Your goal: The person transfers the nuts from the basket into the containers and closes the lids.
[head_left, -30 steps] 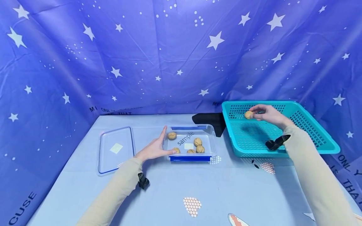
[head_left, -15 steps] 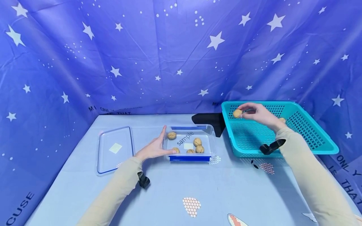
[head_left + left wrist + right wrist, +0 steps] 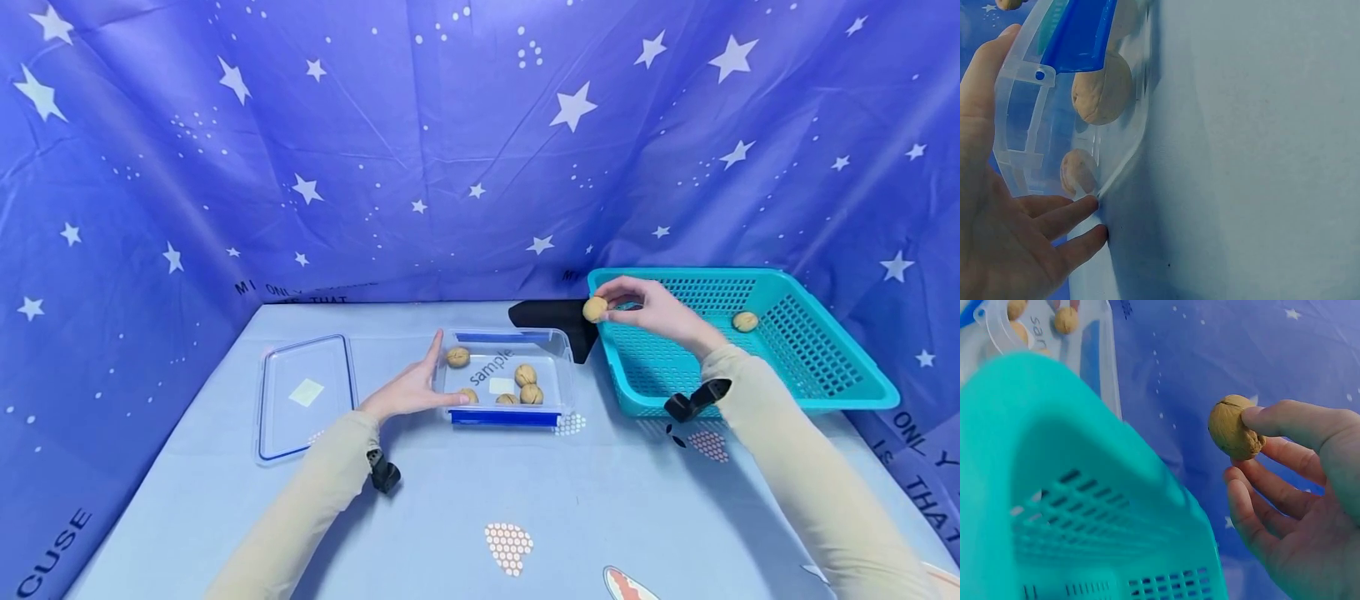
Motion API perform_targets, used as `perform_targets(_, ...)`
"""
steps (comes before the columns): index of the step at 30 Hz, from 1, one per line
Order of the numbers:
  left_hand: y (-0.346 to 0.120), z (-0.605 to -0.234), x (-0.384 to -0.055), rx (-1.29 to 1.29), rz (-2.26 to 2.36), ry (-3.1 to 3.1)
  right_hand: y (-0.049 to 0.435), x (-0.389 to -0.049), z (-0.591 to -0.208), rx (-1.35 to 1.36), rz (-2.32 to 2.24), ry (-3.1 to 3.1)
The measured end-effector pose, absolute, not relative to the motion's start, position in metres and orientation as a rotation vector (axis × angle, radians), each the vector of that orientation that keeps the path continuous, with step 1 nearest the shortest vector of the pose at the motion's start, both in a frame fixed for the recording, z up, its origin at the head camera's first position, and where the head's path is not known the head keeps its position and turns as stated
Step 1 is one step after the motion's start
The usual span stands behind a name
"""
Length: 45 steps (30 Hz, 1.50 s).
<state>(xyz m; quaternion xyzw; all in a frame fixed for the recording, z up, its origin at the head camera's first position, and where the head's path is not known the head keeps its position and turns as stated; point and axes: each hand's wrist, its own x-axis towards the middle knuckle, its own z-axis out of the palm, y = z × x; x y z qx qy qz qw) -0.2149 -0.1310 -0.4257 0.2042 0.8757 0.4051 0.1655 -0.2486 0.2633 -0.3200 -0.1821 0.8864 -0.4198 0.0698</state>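
My right hand [image 3: 648, 310] pinches a walnut [image 3: 596, 309] between thumb and fingers, above the left rim of a teal basket [image 3: 611, 367]. In the right wrist view the walnut [image 3: 1233, 427] sits at the fingertips, beyond the basket's edge. My left hand [image 3: 408, 392] rests against the left end of a clear plastic container [image 3: 504, 421] with blue clips. Its fingers are spread, with the thumb along the front rim. Several walnuts [image 3: 458, 357] lie in the container. One more walnut [image 3: 745, 322] lies in the basket.
A clear lid [image 3: 307, 392] with a blue seal lies left of the container. Behind the container and basket lies a black object [image 3: 551, 321], partly hidden. A blue curtain [image 3: 420, 167] with stars stands at the back of the table.
My right hand has carried the walnut leftward across the basket to its left rim. The walnut in the basket, hidden behind that arm before, now shows fully. My left hand stays at the container.
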Motion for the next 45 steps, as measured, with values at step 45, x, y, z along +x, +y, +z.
perform_targets(45, -0.131, -0.428, -0.213, 0.533, 1.235, 2.451, 0.209, -0.237, -0.36, -0.975, -0.841, 2.589)
